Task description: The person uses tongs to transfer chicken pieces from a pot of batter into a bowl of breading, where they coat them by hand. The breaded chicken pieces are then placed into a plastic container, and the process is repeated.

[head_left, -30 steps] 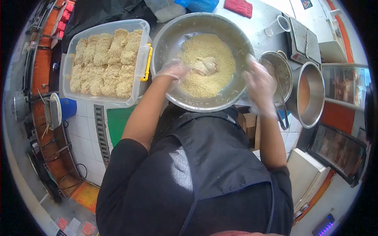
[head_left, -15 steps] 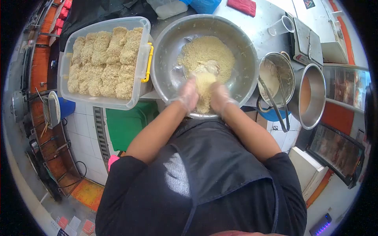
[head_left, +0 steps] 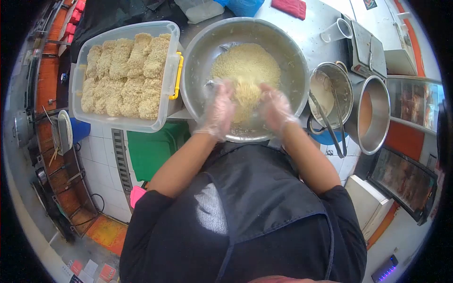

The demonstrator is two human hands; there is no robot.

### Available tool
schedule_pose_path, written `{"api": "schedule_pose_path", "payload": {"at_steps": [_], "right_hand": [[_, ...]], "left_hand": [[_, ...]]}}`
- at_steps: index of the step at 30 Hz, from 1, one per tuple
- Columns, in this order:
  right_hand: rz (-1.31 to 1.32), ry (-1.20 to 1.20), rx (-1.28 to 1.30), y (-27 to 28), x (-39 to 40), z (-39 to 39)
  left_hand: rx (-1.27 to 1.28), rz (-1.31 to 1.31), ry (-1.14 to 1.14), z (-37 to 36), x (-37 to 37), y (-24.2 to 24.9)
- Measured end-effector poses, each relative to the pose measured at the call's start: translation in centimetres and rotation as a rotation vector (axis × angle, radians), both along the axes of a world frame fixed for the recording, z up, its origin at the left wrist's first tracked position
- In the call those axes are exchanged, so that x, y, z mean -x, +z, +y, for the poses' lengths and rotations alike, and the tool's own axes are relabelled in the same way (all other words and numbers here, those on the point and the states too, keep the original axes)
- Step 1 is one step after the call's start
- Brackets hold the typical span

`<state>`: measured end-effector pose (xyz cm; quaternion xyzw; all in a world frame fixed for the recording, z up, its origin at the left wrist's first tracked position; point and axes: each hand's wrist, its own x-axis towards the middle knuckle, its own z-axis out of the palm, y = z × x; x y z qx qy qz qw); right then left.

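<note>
A wide steel bowl [head_left: 293, 61] holds a mound of pale yellow breadcrumbs [head_left: 250, 61]. My left hand [head_left: 221, 107], in a clear plastic glove, is over the near left part of the bowl, fingers stretched forward and open. Opposite it, my right hand [head_left: 277, 107], also gloved, is open at the near right, its fingers slightly blurred. Between them is a blurred heap of crumbs, and I cannot make out whether a piece lies under it. Neither hand visibly grips anything.
Left of the bowl stands a clear plastic tub [head_left: 153, 123] with several crumb-coated pieces [head_left: 125, 70]. To the right are a pot with pale batter and tongs [head_left: 325, 113], and a taller steel pot [head_left: 381, 115]. A clear cup [head_left: 337, 30] and red cloth [head_left: 289, 8] lie behind.
My hands have moved apart and slightly up. The pale wet piece seen between them earlier is now hidden by crumbs, which have shifted forward in the bowl.
</note>
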<state>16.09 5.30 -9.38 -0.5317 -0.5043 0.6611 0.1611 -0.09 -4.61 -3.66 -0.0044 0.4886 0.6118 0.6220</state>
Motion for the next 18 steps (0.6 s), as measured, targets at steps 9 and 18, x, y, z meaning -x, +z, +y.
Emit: {"api": "schedule_pose_path", "payload": {"at_steps": [9, 18], "right_hand": [[-0.275, 0.526, 0.469, -1.1, 7.9, 6.5], [-0.178, 0.366, -0.615, -3.4, 8.1, 13.4]], "left_hand": [[-0.017, 0.279, 0.003, -1.0, 3.4, -0.6], [-0.019, 0.392, -0.022, -2.6, 3.9, 0.7]]}}
